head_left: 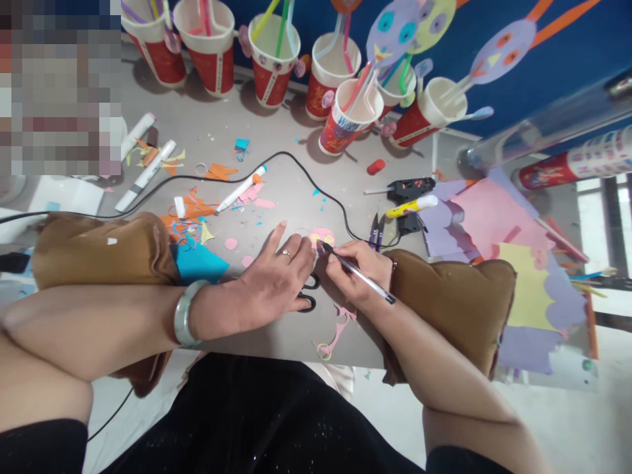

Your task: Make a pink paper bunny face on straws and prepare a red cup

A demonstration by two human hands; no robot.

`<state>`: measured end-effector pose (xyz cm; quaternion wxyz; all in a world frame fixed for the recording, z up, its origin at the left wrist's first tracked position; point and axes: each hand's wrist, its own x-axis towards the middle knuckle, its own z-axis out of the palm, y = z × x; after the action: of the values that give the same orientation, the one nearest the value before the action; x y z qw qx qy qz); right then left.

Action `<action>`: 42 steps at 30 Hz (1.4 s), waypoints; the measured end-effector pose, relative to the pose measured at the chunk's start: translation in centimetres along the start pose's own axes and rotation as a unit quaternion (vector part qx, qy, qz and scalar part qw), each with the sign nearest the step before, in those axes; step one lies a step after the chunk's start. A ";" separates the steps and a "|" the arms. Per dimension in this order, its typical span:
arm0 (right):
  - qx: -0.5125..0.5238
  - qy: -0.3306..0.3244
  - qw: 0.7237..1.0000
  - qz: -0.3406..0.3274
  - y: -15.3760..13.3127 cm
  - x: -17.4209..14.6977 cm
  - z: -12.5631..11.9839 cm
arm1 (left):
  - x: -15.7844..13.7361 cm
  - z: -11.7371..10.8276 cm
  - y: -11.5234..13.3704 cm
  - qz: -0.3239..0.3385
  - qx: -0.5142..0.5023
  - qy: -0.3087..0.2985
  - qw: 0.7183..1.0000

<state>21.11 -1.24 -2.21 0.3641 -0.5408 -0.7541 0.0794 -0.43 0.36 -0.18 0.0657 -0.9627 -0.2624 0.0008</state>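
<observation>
My right hand pinches a clear-barrelled pen, its dark tip down on a small pink paper cutout with yellow shapes. Against the left edge of that cutout rest the fingertips of my left hand. Its fingers lie spread over the table, thumb apart and little finger raised; a ring and a pale green bangle are on it. Black scissor handles show between my two hands, the rest hidden under the left one. Small pink paper circles lie left of my fingers.
Several red-and-white paper cups with straws line the back. A black cable crosses the table to a glue gun. Brown cushions lie by both arms. Coloured paper sheets, markers and orange scraps are scattered around.
</observation>
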 end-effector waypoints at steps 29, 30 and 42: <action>0.015 0.006 0.999 -0.028 0.4 0.0 0.4 | 0.1 -0.3 0.0 -0.007 -0.018 -0.021 1.000; 0.017 0.005 0.999 -0.028 0.4 -0.1 0.5 | 0.1 -0.4 0.0 -0.007 -0.017 -0.021 1.000; 0.030 0.003 0.999 -0.040 0.5 -0.1 0.5 | 0.1 -0.2 0.1 -0.004 -0.001 -0.013 1.000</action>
<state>21.17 -1.04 -2.87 0.3851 -0.4989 -0.7717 0.0857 -0.30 0.35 0.03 0.0617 -0.9616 -0.2671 0.0130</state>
